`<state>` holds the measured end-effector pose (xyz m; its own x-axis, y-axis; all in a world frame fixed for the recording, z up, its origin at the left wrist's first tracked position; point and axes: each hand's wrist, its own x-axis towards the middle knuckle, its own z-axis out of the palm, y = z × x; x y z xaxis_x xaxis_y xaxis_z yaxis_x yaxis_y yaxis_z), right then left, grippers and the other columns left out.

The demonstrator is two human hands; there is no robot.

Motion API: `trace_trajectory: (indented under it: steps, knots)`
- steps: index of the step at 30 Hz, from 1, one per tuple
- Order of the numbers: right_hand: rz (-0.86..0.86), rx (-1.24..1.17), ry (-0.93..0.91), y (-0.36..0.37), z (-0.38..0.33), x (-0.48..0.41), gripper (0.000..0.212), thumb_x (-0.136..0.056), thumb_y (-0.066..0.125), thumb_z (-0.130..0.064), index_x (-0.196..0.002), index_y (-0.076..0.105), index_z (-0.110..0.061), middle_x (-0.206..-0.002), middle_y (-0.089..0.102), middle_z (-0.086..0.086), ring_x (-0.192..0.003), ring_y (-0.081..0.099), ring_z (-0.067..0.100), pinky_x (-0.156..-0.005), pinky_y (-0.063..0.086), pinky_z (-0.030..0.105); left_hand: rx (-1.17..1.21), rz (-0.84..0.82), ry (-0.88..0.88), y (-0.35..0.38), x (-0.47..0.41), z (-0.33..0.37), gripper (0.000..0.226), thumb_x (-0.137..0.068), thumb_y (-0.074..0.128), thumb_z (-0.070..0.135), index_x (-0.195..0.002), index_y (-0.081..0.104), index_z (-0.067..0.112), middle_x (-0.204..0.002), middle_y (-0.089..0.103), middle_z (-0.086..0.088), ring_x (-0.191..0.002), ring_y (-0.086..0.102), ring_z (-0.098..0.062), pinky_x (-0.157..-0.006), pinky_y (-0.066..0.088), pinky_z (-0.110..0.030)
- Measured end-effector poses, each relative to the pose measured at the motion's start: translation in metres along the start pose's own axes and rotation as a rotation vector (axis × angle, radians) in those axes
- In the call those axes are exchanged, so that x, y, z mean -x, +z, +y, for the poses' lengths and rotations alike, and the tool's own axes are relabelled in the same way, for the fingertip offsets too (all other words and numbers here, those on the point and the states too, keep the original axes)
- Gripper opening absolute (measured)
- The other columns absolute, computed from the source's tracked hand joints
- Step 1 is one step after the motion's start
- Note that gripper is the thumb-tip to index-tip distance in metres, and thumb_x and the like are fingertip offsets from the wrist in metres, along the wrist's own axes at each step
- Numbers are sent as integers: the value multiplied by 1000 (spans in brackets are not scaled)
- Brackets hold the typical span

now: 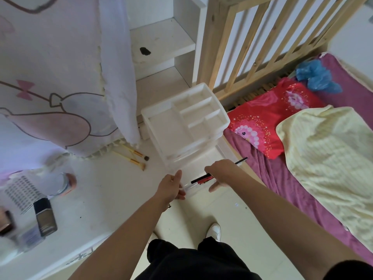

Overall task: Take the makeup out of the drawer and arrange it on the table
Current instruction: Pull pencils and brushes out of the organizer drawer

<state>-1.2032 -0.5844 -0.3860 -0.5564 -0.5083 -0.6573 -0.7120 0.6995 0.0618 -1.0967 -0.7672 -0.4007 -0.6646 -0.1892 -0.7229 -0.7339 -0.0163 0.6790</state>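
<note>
Black trousers [201, 263] and a white shoe [214, 231] fill the bottom of the view, and both forearms reach out above them. The left hand [170, 185] pinches the front of a clear drawer [189, 190], pulled out at the base of the white organiser [185, 122]. The right hand [222, 174] has its grip curled round a few pencils [201, 178], black and red, just over the drawer. The step in hand looks to be lifting these out. To do it well, keep the left grip steady so the light drawer does not slide or tip, and raise the pencils level as one bundle so none slips free. Then carry them left to the worktop [101, 188] and lay them beside the brushes [137, 158], clear of the edge and of the bottle [45, 217].
</note>
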Motion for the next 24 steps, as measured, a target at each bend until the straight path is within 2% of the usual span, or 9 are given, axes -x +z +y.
trace_trajectory:
  steps: [3,6,8,10,12,15,18,20,24]
  knots:
    - [-2,-48,-12,-6,5,6,65,-71,65,-79,-83,51,-16,-65,46,-5,-61,48,18,-51,29,28,23,-2,-13,0,-2,-1,53,-99,45,52,-92,54,0,-83,64,-17,-66,64,-29,-82,59,-53]
    - [66,-164,7,-12,12,17,74,-66,57,-89,-73,51,-16,-62,50,-4,-57,49,17,-52,33,30,77,28,-57,-2,-2,0,59,-98,39,58,-100,55,2,-94,65,-21,-66,64,-28,-74,61,-43]
    - [164,-347,57,-16,13,25,76,-71,47,-91,-72,54,-15,-61,54,-3,-58,52,18,-56,40,33,162,62,-95,-7,-4,-2,62,-99,32,60,-104,55,2,-98,65,-22,-69,64,-30,-67,60,-40]
    - [280,-548,111,-21,10,30,73,-78,41,-88,-69,52,-16,-62,57,0,-57,54,18,-58,43,34,211,99,-120,-16,-7,-6,64,-101,30,58,-107,56,0,-100,67,-22,-71,66,-32,-71,61,-44]
    - [365,-625,116,-29,-2,31,68,-83,37,-84,-67,48,-19,-59,55,-1,-56,54,18,-57,42,36,193,140,-100,-25,-8,-11,61,-103,28,54,-108,56,0,-100,68,-21,-74,67,-32,-70,59,-42]
    - [399,-659,29,-48,-37,23,63,-89,34,-76,-68,48,-19,-56,51,-3,-53,51,17,-53,35,31,102,258,-25,-47,-7,-20,53,-104,29,50,-104,59,7,-98,68,-13,-76,65,-25,-63,55,-37]
    - [361,-693,-77,-66,-87,5,61,-94,38,-69,-76,54,-14,-62,57,0,-58,55,19,-55,40,29,-32,386,20,-83,-6,-36,48,-103,30,49,-99,60,12,-94,67,-4,-80,64,-24,-79,56,-44]
    - [328,-678,-136,-73,-121,-12,50,-98,42,-62,-82,50,-16,-65,56,-2,-59,55,19,-55,42,30,-198,450,14,-113,-6,-50,44,-103,31,46,-95,58,12,-93,65,-3,-90,63,-29,-87,51,-46]
    - [242,-601,-176,-80,-183,-53,29,-104,44,-45,-100,48,-17,-83,60,4,-70,54,25,-62,44,35,-434,501,12,-169,-7,-81,28,-102,41,25,-120,57,10,-121,59,-14,-108,59,-34,-93,44,-40]
